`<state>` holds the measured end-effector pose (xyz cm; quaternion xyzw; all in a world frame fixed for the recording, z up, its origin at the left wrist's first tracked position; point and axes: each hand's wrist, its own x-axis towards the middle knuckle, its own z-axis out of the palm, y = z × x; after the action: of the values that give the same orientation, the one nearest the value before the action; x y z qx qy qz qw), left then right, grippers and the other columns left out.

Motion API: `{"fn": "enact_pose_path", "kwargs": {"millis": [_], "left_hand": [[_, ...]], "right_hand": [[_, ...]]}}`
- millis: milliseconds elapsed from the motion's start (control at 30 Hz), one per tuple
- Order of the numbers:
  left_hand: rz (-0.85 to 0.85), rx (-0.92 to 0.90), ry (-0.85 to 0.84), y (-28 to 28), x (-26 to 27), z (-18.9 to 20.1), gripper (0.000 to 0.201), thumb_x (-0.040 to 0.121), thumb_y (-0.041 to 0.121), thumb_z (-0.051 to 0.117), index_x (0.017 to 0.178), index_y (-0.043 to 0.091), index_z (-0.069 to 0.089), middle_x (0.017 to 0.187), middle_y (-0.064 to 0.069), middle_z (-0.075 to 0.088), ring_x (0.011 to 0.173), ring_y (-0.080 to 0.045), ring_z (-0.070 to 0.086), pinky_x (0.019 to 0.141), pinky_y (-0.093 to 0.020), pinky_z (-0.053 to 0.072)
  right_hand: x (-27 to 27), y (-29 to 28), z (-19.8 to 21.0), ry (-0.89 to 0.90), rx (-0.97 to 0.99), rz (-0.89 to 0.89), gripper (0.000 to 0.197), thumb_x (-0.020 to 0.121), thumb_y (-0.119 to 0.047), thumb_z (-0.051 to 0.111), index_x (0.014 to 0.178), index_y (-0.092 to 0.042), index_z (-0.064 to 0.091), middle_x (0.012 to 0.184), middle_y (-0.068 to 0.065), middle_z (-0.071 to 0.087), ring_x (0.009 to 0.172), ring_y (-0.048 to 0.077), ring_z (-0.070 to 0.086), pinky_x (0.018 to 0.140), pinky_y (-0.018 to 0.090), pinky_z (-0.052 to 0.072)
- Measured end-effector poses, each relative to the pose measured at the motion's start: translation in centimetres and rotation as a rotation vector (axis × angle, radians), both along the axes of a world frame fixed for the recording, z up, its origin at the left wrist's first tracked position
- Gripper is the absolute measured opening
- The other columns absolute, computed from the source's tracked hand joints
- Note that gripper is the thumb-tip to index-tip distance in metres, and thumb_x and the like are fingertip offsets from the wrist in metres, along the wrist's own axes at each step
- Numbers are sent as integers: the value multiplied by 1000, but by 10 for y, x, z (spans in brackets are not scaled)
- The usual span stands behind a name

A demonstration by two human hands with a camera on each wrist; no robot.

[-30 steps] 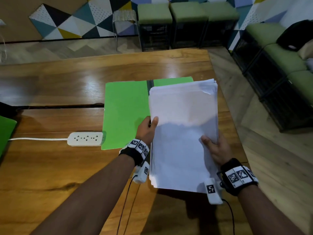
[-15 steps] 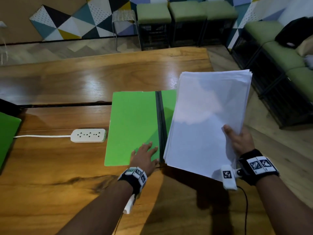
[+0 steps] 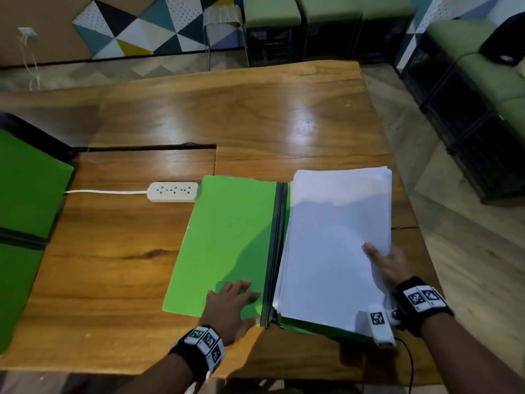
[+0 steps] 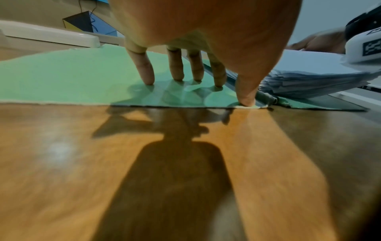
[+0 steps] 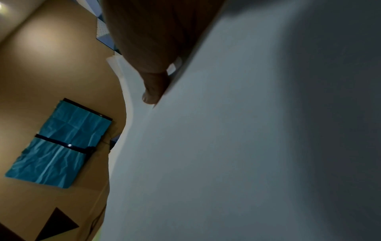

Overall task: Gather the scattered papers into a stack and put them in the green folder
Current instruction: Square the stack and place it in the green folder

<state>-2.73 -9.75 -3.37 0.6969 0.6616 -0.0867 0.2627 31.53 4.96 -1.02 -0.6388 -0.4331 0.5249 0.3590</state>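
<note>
The green folder lies spread flat on the wooden table, with a dark spine down its middle. A thick stack of white papers covers the folder's right half. My left hand presses flat with spread fingers on the left flap near its front edge; the left wrist view shows the fingertips on the green folder. My right hand grips the stack's right edge, thumb on top. The right wrist view is filled by the papers with my thumb against them.
A white power strip with its cord lies just left of the folder's far corner. Another green folder sits at the table's left edge. The table's right edge runs close beside the papers. Green stools and a bench stand beyond.
The paper stack has come down from mid-air onto the folder's right half. My left hand stays flat on the left flap, and the view has shifted.
</note>
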Motion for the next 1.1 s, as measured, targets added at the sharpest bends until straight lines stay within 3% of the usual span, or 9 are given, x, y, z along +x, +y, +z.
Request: {"fn": "enact_pose_path", "kwargs": {"millis": [200, 333, 467, 567, 633, 733, 800, 867, 1100], "left_hand": [[-19, -21, -2, -38, -1, 0, 56, 82, 65, 48, 134, 50, 36, 148, 20, 26, 132, -11, 30, 102, -48, 31], [43, 29, -89, -24, 5, 4, 55, 84, 69, 41, 133, 44, 40, 131, 14, 40, 120, -12, 39, 99, -39, 37], [118, -36, -324, 2, 29, 0, 64, 90, 45, 53, 148, 30, 28, 136, 7, 34, 119, -15, 47, 99, -34, 44], [211, -96, -489, 4, 43, -5, 58, 94, 28, 47, 149, 23, 26, 136, 1, 32, 99, -17, 57, 93, -35, 50], [309, -66, -565, 2, 48, -6, 53, 96, 20, 39, 148, 17, 30, 132, -4, 36, 99, -15, 53, 96, -37, 47], [419, 41, -568, 0, 54, -5, 59, 96, 35, 32, 149, 12, 29, 139, -1, 34, 126, -17, 41, 111, -38, 34], [406, 21, -568, 3, 61, 0, 63, 101, 38, 33, 153, 9, 14, 156, 0, 19, 145, -17, 19, 121, -31, 13], [383, -68, -620, 6, 69, 4, 65, 103, 34, 33, 153, 11, -1, 161, 1, -1, 149, -12, 2, 118, -22, 2], [301, -188, -645, 2, 78, 2, 83, 101, 41, 37, 148, 11, -23, 156, -2, -27, 147, -12, -13, 113, -20, -2]], "right_hand": [[-5, -30, -17, -49, -111, 40, 53, 69, -59, 71, 105, -23, 62, 103, -2, 67, 107, 26, 62, 100, 45, 44], [2, -30, -44, -119, -135, 105, 73, 60, -69, 72, 115, -22, 61, 121, 5, 64, 115, 25, 58, 104, 47, 41], [-11, -28, -42, -224, -137, 37, 62, 83, -28, 71, 134, -6, 44, 125, 13, 59, 116, 31, 56, 91, 36, 42], [-19, -30, -37, -312, -163, -16, 67, 85, -25, 68, 139, -11, 30, 128, 11, 54, 116, 31, 54, 93, 37, 42], [-20, -34, -36, -388, -166, 5, 62, 88, -32, 62, 139, -14, 31, 131, 7, 53, 119, 30, 52, 97, 37, 41], [-17, -39, -44, -511, -228, -28, 73, 82, -53, 54, 141, -15, 32, 142, 11, 45, 127, 32, 46, 105, 47, 40], [-22, -42, -46, -570, -288, -42, 75, 83, -48, 58, 142, -9, 32, 144, 16, 41, 130, 35, 42, 106, 50, 39], [-33, -49, -41, -599, -314, -9, 81, 85, -42, 61, 146, -3, 24, 148, 19, 35, 134, 35, 37, 109, 47, 36], [-39, -55, -39, -658, -416, 28, 77, 90, -31, 58, 143, 8, 18, 148, 23, 34, 131, 37, 43, 104, 41, 41]]}}
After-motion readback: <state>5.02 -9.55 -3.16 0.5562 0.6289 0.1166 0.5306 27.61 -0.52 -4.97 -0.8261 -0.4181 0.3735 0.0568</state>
